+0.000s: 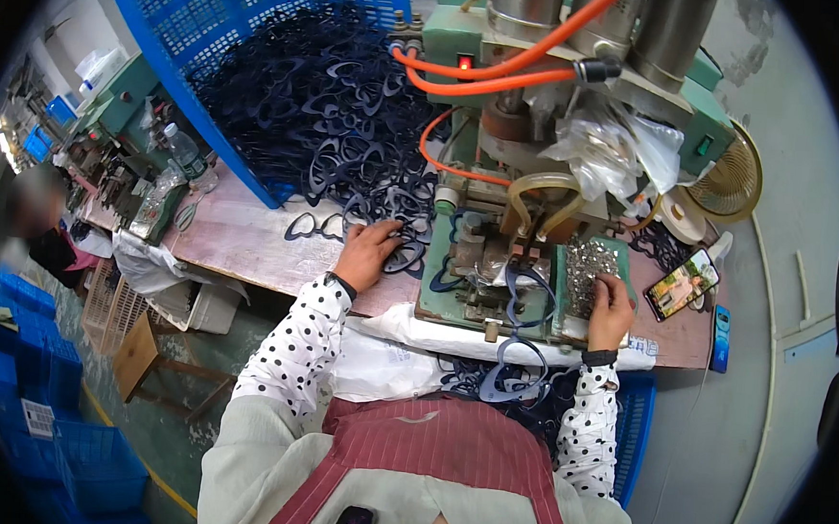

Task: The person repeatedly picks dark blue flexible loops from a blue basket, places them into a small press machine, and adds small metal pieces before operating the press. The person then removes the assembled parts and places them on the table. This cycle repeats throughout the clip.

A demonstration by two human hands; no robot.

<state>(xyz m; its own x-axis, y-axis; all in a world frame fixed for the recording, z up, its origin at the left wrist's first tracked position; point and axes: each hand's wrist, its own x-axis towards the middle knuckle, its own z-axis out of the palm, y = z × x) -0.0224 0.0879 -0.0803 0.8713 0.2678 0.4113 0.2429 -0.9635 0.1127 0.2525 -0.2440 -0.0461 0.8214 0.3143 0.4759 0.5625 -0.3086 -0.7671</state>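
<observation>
At the worn pinkish bench (238,237), left hand (367,256) palm down by the near edge of the heap, fingers bent over loose dark blue pieces (405,256) shaped like spectacle frames; cannot tell whether it pinches one or only rests on them. Right hand (611,315) across the green press (436,306), at the near right corner of a tray of small metal parts (592,273). Its fingers curl down toward the tray, tips partly hidden; perhaps a part lies between thumb and finger, but the view is too poor to say.

One looped dark blue piece (543,313) sits at the front of the press, between the two hands, with another loop (516,364) hanging below it over the bench edge. Main heap of pieces (304,101) spreads from a blue plastic basket (243,170), behind and left of the press. Orange hoses (508,75) curve across the machine; red switch (465,63) lit. Crumpled clear plastic (604,148) hangs on its right side. Right of the tray: phone (682,284), screen lit, tilted; small fan (727,175) farther back. Far left, another person (51,239) near a second green machine (127,100)
</observation>
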